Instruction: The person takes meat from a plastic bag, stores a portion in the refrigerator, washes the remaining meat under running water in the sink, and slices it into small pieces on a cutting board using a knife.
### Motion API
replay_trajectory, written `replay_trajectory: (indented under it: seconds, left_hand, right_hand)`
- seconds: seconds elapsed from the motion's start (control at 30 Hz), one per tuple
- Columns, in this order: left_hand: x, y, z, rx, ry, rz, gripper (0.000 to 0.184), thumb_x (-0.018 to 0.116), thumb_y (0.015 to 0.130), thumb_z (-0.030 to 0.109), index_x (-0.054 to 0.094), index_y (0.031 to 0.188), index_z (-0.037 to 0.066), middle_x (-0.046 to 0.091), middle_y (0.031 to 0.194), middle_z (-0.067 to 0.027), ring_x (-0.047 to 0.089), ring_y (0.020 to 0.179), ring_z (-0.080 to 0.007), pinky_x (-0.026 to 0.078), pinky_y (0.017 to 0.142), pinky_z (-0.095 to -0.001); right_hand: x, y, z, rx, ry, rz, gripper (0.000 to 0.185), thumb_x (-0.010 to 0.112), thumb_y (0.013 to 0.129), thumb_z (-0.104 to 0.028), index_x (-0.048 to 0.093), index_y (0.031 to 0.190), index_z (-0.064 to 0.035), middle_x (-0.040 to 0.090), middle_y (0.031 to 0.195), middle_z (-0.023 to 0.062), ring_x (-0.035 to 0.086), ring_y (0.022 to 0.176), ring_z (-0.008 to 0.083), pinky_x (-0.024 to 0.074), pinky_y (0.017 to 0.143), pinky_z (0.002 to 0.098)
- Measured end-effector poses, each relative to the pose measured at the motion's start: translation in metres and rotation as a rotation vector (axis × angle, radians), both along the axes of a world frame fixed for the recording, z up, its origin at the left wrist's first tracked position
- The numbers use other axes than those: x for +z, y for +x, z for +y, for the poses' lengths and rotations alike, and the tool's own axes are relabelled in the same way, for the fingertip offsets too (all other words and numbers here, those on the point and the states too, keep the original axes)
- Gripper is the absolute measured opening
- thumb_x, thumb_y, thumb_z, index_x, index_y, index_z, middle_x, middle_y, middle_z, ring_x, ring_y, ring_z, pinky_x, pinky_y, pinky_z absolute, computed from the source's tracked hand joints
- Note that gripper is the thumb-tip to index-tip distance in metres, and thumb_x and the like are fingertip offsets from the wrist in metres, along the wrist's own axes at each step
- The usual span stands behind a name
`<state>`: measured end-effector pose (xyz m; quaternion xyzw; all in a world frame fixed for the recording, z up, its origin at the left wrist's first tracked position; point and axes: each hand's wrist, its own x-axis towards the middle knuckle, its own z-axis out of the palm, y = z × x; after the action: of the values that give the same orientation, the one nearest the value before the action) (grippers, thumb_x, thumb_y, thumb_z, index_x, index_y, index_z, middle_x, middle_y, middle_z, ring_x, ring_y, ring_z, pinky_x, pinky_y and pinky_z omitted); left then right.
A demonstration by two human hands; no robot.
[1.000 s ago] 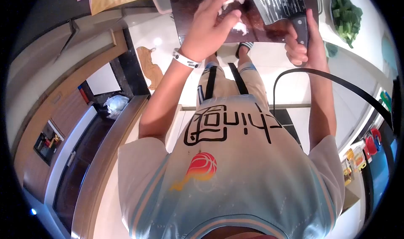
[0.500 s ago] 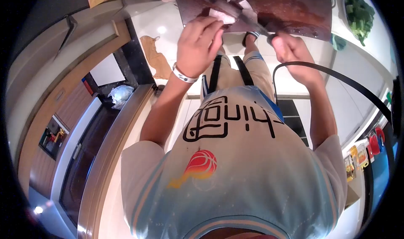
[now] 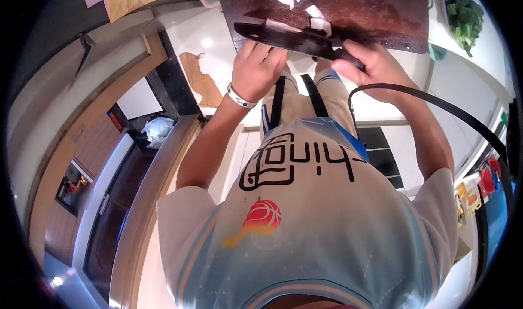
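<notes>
Left fingers (image 3: 262,53) apparently bent

The shirt (image 3: 348,238) carries large black lettering (image 3: 349,162) across its front, upside down in this view; the stylised letters cannot be read surely as a word. Nearer the shirt's collar sits a printed emblem (image 3: 263,216), a red basketball trailing yellow. Beyond the shirt's front, a white wristband (image 3: 241,98) bears dark print, too small to read.

We wear a cream-to-blue jersey (image 3: 338,222) with black lettering (image 3: 293,156) towards twelve o'clock, a flaming basketball emblem (image 3: 262,215), and a white wristband (image 3: 239,98).
</notes>
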<state>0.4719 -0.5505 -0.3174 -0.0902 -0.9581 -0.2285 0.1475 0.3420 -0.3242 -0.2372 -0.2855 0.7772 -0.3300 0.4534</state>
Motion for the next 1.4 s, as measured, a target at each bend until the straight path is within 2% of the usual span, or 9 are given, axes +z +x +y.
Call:
replay_trajectory:
  seconds: [0.13,0.3,0.4,0.53,0.67,0.77,1.07,1.17,1.4]
  left_hand:
    - [0.003,-0.001,-0.003,-0.001,0.079,0.033,0.021,0.073,0.073,0.007,0.069,0.094,0.008,0.064,0.102,-0.0051,0.058,0.092,-0.0276,0.05,0.076,-0.035]
    - [0.02,-0.032,-0.026,-0.044,0.203,-0.097,0.033,0.075,0.076,0.01,0.067,0.108,0.006,0.065,0.109,-0.0092,0.06,0.098,-0.0297,0.05,0.085,-0.0371]
    - [0.023,-0.043,-0.04,-0.2,0.172,-0.17,0.034,0.077,0.074,0.012,0.067,0.106,0.006,0.066,0.104,-0.0108,0.062,0.094,-0.0302,0.052,0.082,-0.038]
    - [0.021,-0.038,-0.039,-0.054,0.168,-0.106,0.033,0.079,0.072,0.018,0.066,0.1,0.006,0.064,0.094,-0.0092,0.062,0.085,-0.0291,0.053,0.074,-0.0386]
    - [0.02,-0.014,-0.022,0.229,0.26,-0.173,0.037,0.081,0.073,0.021,0.065,0.102,0.003,0.062,0.1,-0.0138,0.06,0.091,-0.0323,0.051,0.079,-0.0385]
    - [0.025,-0.007,-0.012,0.293,0.259,-0.099,0.038,0.083,0.071,0.018,0.066,0.103,0.004,0.061,0.106,-0.0121,0.059,0.097,-0.0305,0.05,0.083,-0.0382]
    - [0.012,-0.01,-0.037,-0.018,0.107,0.054,0.022,0.076,0.073,0.007,0.068,0.094,0.005,0.063,0.098,-0.0069,0.06,0.09,-0.027,0.052,0.077,-0.0355]
    - [0.01,-0.012,-0.04,-0.063,0.094,0.062,0.021,0.075,0.073,0.007,0.068,0.093,0.004,0.064,0.098,-0.0074,0.061,0.091,-0.0269,0.053,0.077,-0.0352]
    - [-0.003,-0.019,-0.044,-0.114,0.174,0.15,0.021,0.076,0.07,0.004,0.068,0.089,0.001,0.065,0.095,-0.0082,0.063,0.086,-0.0267,0.055,0.068,-0.0338]
  right_hand:
    - [0.001,-0.002,0.0,-0.043,-0.04,-0.078,0.047,0.056,0.095,-0.048,0.059,0.093,-0.0006,0.055,0.066,0.0146,0.051,0.06,0.0233,0.0443,0.06,0.0362]
    - [0.006,0.011,0.016,-0.421,0.011,-0.246,0.046,0.049,0.1,-0.043,0.054,0.085,0.0003,0.041,0.068,0.0029,0.041,0.069,0.0133,0.0397,0.062,0.031]
    - [0.003,0.032,0.02,-0.527,-0.111,-0.201,0.041,0.051,0.1,-0.038,0.056,0.089,0.0015,0.044,0.067,0.0023,0.041,0.069,0.0117,0.0392,0.062,0.0304]
    - [0.014,0.055,0.012,-0.579,-0.109,-0.256,0.037,0.051,0.099,-0.032,0.056,0.088,0.0028,0.047,0.064,0.0056,0.042,0.064,0.0122,0.0384,0.059,0.0312]
    - [0.004,0.068,-0.001,-0.649,-0.177,-0.224,0.037,0.051,0.099,-0.031,0.053,0.082,0.002,0.045,0.062,0.0084,0.042,0.061,0.0139,0.0379,0.058,0.0325]
    - [-0.005,0.073,-0.009,-0.63,-0.186,-0.2,0.038,0.052,0.099,-0.032,0.052,0.08,0.0018,0.046,0.061,0.0108,0.042,0.059,0.0173,0.0389,0.058,0.0341]
    - [-0.006,0.067,-0.032,-0.461,-0.052,-0.141,0.045,0.052,0.098,-0.04,0.054,0.082,0.0018,0.052,0.065,0.0177,0.053,0.061,0.0314,0.0423,0.061,0.0398]
    - [0.008,0.057,-0.038,-0.333,0.149,-0.158,0.039,0.049,0.101,-0.034,0.06,0.104,0.003,0.052,0.066,0.0113,0.045,0.062,0.018,0.0432,0.064,0.0319]
    - [-0.006,0.061,-0.064,-0.457,0.088,-0.044,0.042,0.051,0.1,-0.038,0.059,0.104,0.0035,0.06,0.077,0.0184,0.054,0.071,0.0234,0.0458,0.07,0.0344]
